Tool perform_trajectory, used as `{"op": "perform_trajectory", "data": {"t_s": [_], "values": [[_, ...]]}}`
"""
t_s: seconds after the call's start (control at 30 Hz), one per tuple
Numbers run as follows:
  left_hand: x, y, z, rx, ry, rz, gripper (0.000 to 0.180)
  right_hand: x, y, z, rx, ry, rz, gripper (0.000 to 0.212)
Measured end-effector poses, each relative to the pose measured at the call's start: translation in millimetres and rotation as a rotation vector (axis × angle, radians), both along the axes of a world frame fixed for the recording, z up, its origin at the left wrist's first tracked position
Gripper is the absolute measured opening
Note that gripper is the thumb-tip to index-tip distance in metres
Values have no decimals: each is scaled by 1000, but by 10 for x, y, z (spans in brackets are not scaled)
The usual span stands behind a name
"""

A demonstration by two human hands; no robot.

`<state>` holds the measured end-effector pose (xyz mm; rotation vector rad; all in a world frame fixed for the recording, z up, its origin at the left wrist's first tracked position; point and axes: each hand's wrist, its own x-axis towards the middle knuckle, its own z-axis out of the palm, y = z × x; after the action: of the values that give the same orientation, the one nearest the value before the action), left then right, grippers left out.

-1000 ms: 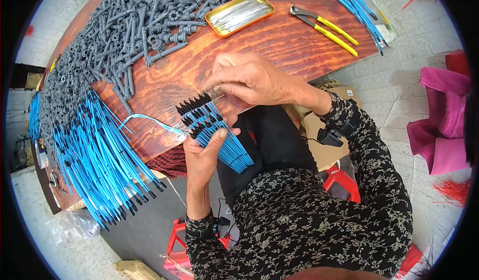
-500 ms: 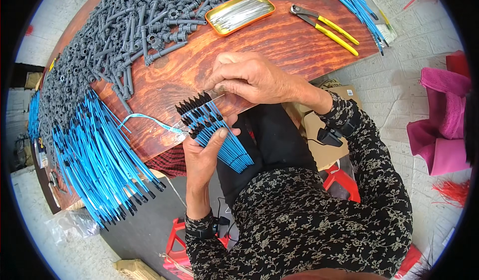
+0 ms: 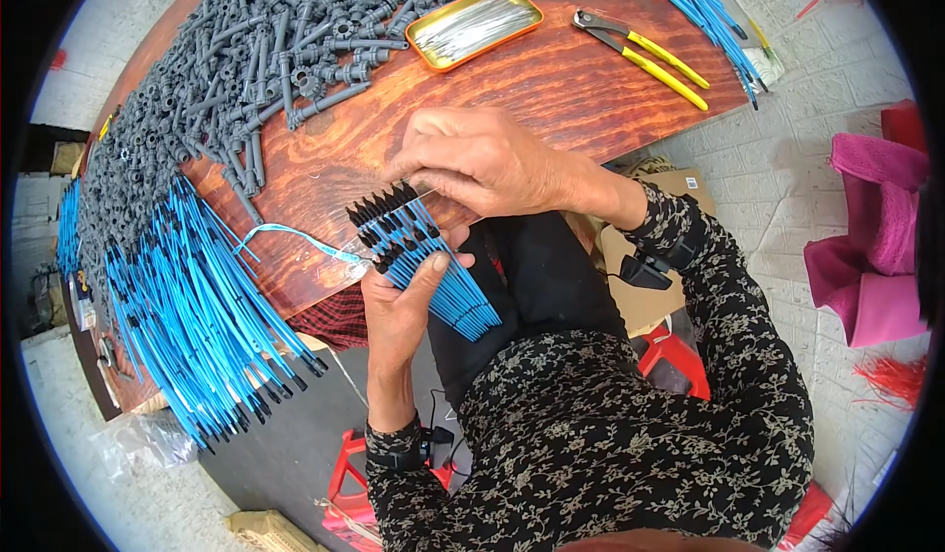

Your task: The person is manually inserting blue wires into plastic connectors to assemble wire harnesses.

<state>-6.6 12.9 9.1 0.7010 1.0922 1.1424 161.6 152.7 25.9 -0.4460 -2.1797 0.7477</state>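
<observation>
I view the left hand (image 3: pixel 396 306) gripping slim blue black-tipped rods (image 3: pixel 458 301); the right hand (image 3: pixel 487 163) pinches together, contents indiscernible. Brown cardboard box (image 3: pixel 645 301): small label (image 3: pixel 692 183), illegible.

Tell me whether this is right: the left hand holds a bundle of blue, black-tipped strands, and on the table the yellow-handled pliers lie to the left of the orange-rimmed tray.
The side is wrong: the yellow-handled pliers lie to the right of the orange-rimmed tray, as the head view shows. The left hand does hold the bundle.
</observation>
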Motion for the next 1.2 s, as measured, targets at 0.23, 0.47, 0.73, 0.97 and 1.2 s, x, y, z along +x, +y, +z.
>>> {"op": "perform_trajectory", "data": {"t_s": [0.23, 0.47, 0.73, 0.97, 1.2], "values": [[9, 18, 6, 19, -4, -3, 29, 8, 103, 58, 202, -111, 40, 22], [-40, 10, -26, 4, -5, -52, 34, -12, 146, 102, 307, -132, 72, 23], [3, 38, 9, 30, -4, -34, 35, -82, -27, 24, 28, -16, 31, 34], [-11, 10, -39, 58, -14, -23, 34, -121, -107, 39, 86, -3, -1, 31], [4, 6, -21, 44, -17, -4, 30, -112, -218, 61, 98, -18, -66, 34]]}}
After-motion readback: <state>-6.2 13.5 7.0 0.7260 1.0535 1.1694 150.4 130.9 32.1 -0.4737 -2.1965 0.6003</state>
